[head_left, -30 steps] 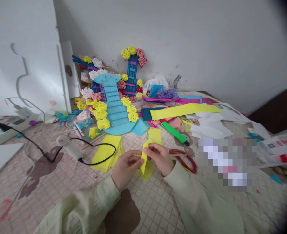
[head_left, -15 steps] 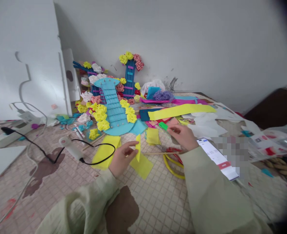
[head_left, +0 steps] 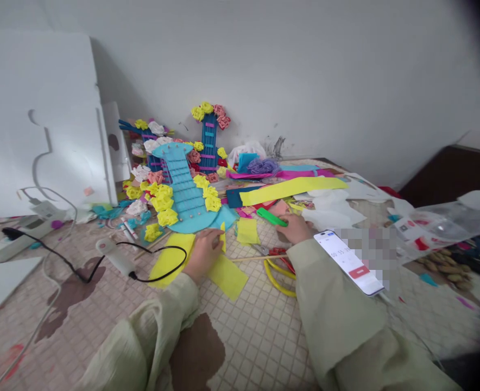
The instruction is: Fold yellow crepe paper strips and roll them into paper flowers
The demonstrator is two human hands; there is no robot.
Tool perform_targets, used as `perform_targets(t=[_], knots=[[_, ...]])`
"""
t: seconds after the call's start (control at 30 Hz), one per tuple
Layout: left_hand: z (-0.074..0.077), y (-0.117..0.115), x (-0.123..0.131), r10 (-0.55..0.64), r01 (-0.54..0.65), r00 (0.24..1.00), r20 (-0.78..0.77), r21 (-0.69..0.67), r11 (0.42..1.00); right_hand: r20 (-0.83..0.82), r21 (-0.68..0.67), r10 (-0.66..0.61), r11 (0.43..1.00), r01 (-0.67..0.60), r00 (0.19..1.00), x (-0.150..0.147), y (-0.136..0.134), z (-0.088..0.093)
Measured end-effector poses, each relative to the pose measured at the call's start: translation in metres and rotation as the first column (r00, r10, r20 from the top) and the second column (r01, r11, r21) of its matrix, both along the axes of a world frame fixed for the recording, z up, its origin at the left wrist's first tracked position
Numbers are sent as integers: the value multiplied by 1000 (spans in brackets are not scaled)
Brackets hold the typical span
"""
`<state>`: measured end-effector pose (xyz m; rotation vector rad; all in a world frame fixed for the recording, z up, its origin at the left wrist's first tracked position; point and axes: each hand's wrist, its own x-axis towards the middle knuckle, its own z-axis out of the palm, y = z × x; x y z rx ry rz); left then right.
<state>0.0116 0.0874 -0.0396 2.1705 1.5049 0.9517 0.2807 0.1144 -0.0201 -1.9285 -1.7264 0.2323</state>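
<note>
Left hand [head_left: 203,254]: over the right edge of a stack of yellow paper sheets [head_left: 167,260], its fingers bent and seemingly pinched on a narrow folded yellow strip [head_left: 222,239]; the thumb's grip is partly hidden.
Right hand [head_left: 296,229]: farther out and to the right, its fingers curled together on the near end of a green utility knife [head_left: 271,216]; whether the knife is lifted clear of the table [head_left: 260,331] cannot be told, nor is any blade visible.
Flat yellow paper: one loose sheet [head_left: 231,279] lies just to the right of the left hand, a small square [head_left: 247,231] sits between the hands, and a long yellow band [head_left: 295,190] stretches out at the far right.
Between the hands: a thin wooden stick [head_left: 246,259] lies crosswise, its right end near the scissors [head_left: 281,286] with red and yellow handles.
Finished-looking part: at the far side, a light-blue guitar-shaped board [head_left: 187,190] carries dark cross-lines and yellow paper flowers [head_left: 161,200] along both lower edges; darker, flower-trimmed necks stand behind it.
Unfinished part: the folded strip appears to be only at an early stage, a plain fold with no petals; the stack, the sheet and the small square remain flat and unshaped.
Right edge: a lit phone [head_left: 351,265] lies beside the right sleeve.
</note>
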Motion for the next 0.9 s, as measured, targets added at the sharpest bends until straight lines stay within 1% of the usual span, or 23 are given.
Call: perform_targets(t=[0.17,0.27,0.37,0.43,0.53,0.6,0.67,0.8,0.9], knots=[[-4,-4,-2,74,-69,987,-139,40,997,12,66,5,998,-6,1000,8,-1,8],[-4,-8,0,114,-107,974,-194,47,993,11,102,103,989,-103,995,2,-4,16],[-2,-11,2,138,-130,961,-240,49,990,19,117,275,954,-275,961,-21,-7,20],[-1,-12,3,153,-144,952,-266,53,988,37,97,376,921,-378,926,-41,-8,20],[0,-12,3,163,-151,941,-296,62,987,86,52,457,886,-462,886,-71,-6,18],[0,-13,2,171,-157,936,-309,69,985,126,18,485,871,-491,866,-86,-4,16],[-1,-13,2,186,-171,930,-316,74,983,163,-10,491,868,-496,856,-96,-1,14],[-1,-14,2,204,-186,924,-322,87,979,214,-51,469,881,-470,857,-109,3,12],[0,-14,2,202,-179,925,-321,101,979,233,-75,473,880,-470,849,-116,4,9]])
